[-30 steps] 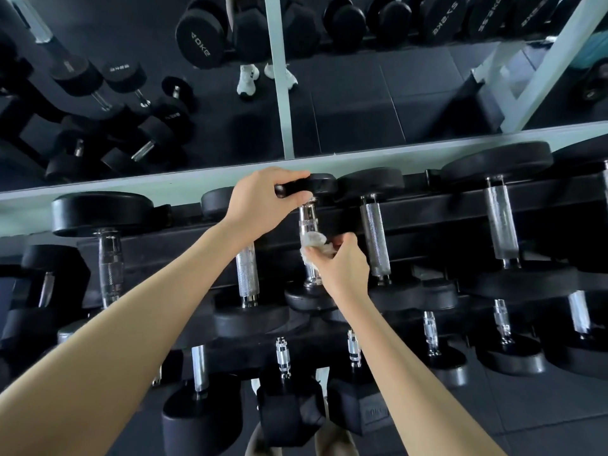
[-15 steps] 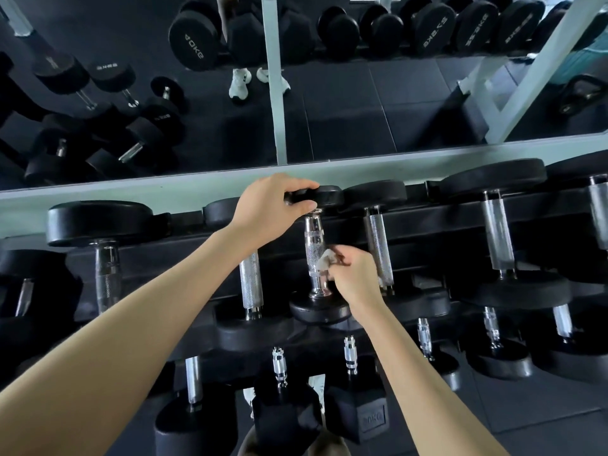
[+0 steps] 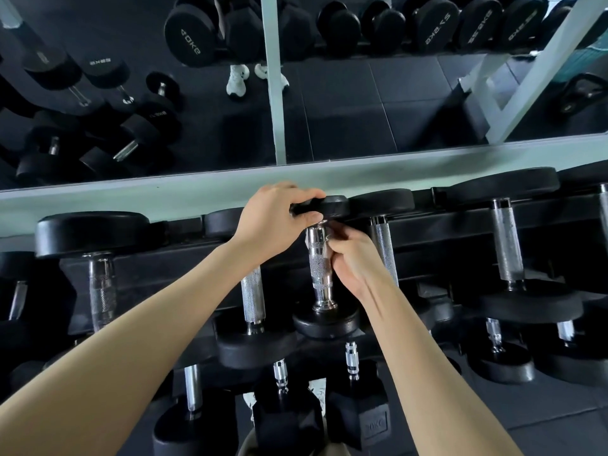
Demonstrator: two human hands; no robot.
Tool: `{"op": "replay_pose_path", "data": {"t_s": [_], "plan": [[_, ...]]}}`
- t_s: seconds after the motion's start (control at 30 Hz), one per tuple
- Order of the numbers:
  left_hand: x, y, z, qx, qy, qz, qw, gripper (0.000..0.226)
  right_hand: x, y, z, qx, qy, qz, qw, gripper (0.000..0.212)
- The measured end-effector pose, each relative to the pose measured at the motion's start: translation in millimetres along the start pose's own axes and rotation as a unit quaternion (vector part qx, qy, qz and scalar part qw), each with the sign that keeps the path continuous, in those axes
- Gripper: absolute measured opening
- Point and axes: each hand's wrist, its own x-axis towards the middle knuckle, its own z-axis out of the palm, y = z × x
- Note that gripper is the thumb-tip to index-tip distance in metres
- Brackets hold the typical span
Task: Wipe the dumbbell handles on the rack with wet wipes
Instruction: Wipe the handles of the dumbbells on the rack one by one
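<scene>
Presently pinching at the upper end of one chrome handle (image 3: 317, 268) with the right hand (image 3: 357, 264), fingers curled tight beside the metal just under the collar. Almost wholly buried in that pinch, the wet wipe (image 3: 329, 237), only a pale scrap to be made out; extent of contact with the steel not to be judged. Steadying with the left hand (image 3: 276, 218), thumb and fingers clamped round the rim of the upper black head (image 3: 334, 207) of the same dumbbell. Lying in the top tier of the rack (image 3: 427, 230), lower head (image 3: 325, 322) seated toward the viewer, between a left neighbour handle (image 3: 251, 291) and a right neighbour handle (image 3: 383, 248) just beside the knuckles. Judged from that: midway through one handle at best, working at its top end, knurled middle and bottom collar bare of the wipe. No telling by shine alone whether any neighbour done or not. Probably plenty left: the far handle (image 3: 508, 245) of this tier, then the lower row (image 3: 281, 373) beneath.
</scene>
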Motion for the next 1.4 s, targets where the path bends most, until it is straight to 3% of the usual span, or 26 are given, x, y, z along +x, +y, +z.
{"op": "replay_pose_path", "data": {"t_s": [0.13,0.23,0.63,0.77,1.07,1.13,1.2,1.4], "plan": [[-1,0,1,-0.002,0.003,0.004,1.000,0.032,-21,11,-8,-0.112,-0.022,-0.040,0.993,0.030],[-1,0,2,0.005,0.005,0.011,1.000,0.032,-39,21,-17,-0.219,-0.029,-0.093,0.971,0.046],[-1,-1,4,0.015,0.011,0.015,1.000,0.032,-44,19,-17,-0.287,-0.011,-0.120,0.950,0.054],[-1,-1,4,0.006,0.008,0.011,1.000,0.032,-52,17,-22,-0.345,-0.015,-0.120,0.931,0.041],[0,0,6,0.022,0.013,0.011,1.000,0.033,-26,3,-9,-0.314,-0.035,-0.103,0.943,0.015],[0,1,6,0.022,0.012,0.012,1.000,0.032,-34,7,-15,-0.337,-0.043,-0.100,0.935,0.026],[-1,0,5,0.022,0.010,0.012,1.000,0.032,-41,15,-21,-0.386,-0.034,-0.095,0.917,0.028],[-1,1,5,0.025,0.011,0.011,1.000,0.032,-46,24,-29,-0.587,-0.012,-0.085,0.805,0.030]]}}
